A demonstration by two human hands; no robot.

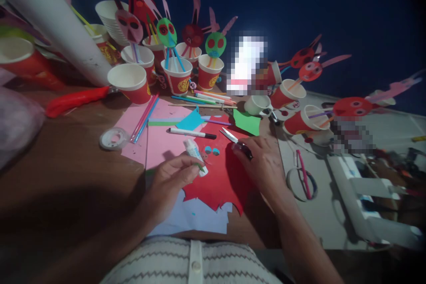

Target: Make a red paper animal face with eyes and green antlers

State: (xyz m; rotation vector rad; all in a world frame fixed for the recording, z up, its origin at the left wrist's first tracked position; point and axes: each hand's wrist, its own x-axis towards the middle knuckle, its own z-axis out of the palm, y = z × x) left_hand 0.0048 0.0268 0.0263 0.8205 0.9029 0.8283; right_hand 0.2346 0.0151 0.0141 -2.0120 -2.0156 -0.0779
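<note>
My left hand (176,173) pinches a small green paper piece (200,167) between thumb and fingertips. Just behind it, a white glue bottle or stick (191,147) lies on the red paper (226,186); its lower part is partly covered by my fingers. My right hand (264,164) has its fingers curled around the dark handle of a pair of scissors (229,135), whose blades point up and left. Two small blue-and-white paper circles (212,151) lie on the red sheet between my hands. A black-and-white marker (191,133) rests beyond them.
Paper cups (176,73) with paper rabbit heads on straws line the back. Nearby lie a green paper scrap (246,123), blue paper (189,120), pink paper (163,142), several pens (213,97) and a tape roll (114,138). A white mug (256,104) stands behind my right hand.
</note>
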